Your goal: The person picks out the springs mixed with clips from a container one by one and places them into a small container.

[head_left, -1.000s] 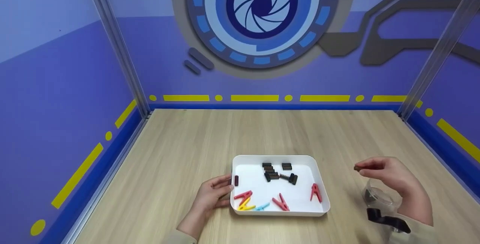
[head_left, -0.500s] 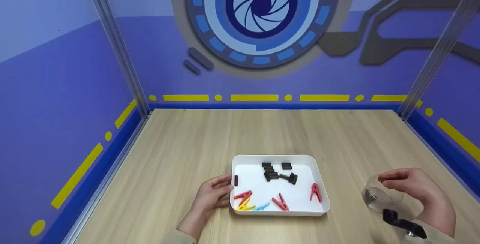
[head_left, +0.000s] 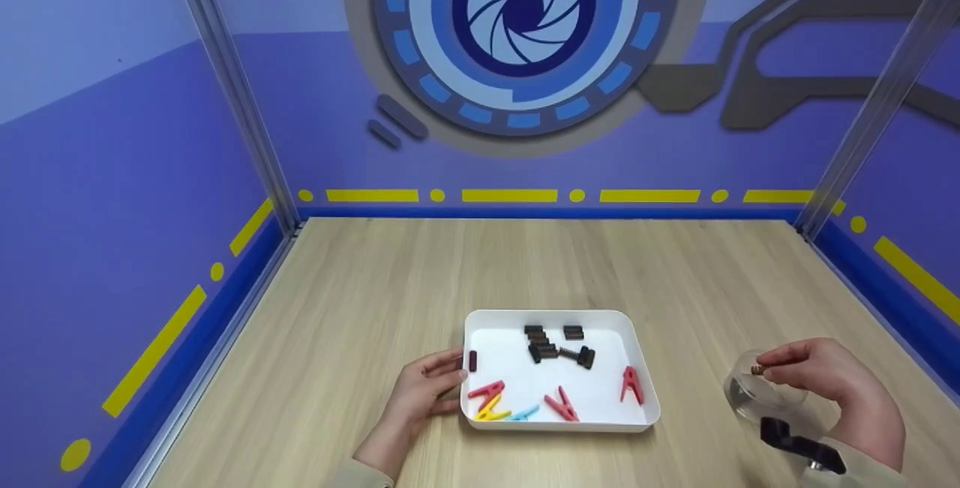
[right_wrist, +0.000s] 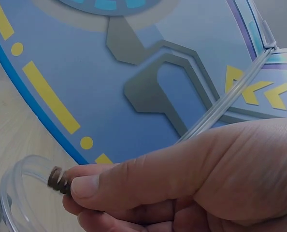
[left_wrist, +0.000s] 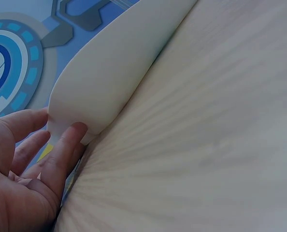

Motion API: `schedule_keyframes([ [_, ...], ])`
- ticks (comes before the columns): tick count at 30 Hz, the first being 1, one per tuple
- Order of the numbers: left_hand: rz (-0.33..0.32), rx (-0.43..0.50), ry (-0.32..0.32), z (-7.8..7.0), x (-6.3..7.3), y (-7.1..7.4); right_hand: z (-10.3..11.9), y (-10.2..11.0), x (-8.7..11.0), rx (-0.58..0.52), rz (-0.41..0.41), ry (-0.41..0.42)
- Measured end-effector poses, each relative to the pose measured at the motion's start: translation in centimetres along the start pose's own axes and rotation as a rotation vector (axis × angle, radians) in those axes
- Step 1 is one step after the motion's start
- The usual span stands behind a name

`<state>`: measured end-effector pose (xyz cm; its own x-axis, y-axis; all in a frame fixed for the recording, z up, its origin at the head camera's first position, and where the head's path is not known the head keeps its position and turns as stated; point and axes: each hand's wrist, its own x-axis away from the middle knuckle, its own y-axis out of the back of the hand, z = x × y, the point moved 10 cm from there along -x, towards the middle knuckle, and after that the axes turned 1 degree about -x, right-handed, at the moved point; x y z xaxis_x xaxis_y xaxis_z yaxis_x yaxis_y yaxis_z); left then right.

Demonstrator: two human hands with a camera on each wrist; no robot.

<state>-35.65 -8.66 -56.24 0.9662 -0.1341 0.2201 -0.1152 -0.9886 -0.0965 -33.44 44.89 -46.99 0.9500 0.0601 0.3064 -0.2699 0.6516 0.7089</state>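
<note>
My right hand (head_left: 836,372) pinches a small brown coil spring (right_wrist: 60,181) between thumb and forefinger. It holds the spring at the mouth of a clear round cup (head_left: 742,394) on the right of the table. Part of that cup is hidden behind the hand. My left hand (head_left: 427,387) rests against the outer left wall of a white tray (head_left: 600,390); in the left wrist view its fingers (left_wrist: 66,150) touch the tray's side. Several dark pieces, some plainly coil springs (head_left: 568,353), lie toward the tray's back.
Along the tray's front lie red clothespins (head_left: 562,404), a yellow clothespin (head_left: 491,411) and a light blue clothespin (head_left: 523,414). A dark red piece (head_left: 472,361) sits by its left wall. Printed panels (head_left: 525,166) border the wooden table (head_left: 375,270).
My right hand has moved right and slightly toward me, bringing the spring from beyond the clear cup to its mouth. The left hand and the tray stay put.
</note>
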Motion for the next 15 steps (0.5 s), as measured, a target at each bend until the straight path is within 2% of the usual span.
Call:
schedule_keyframes([
  [10,-0.001,-0.002,0.003,0.11,0.04,-0.05,-0.21,0.05,-0.06,-0.012,0.003,-0.022],
  [15,0.006,-0.003,-0.004,0.02,0.01,-0.18,-0.38,-0.03,-0.15,-0.068,0.018,-0.030],
])
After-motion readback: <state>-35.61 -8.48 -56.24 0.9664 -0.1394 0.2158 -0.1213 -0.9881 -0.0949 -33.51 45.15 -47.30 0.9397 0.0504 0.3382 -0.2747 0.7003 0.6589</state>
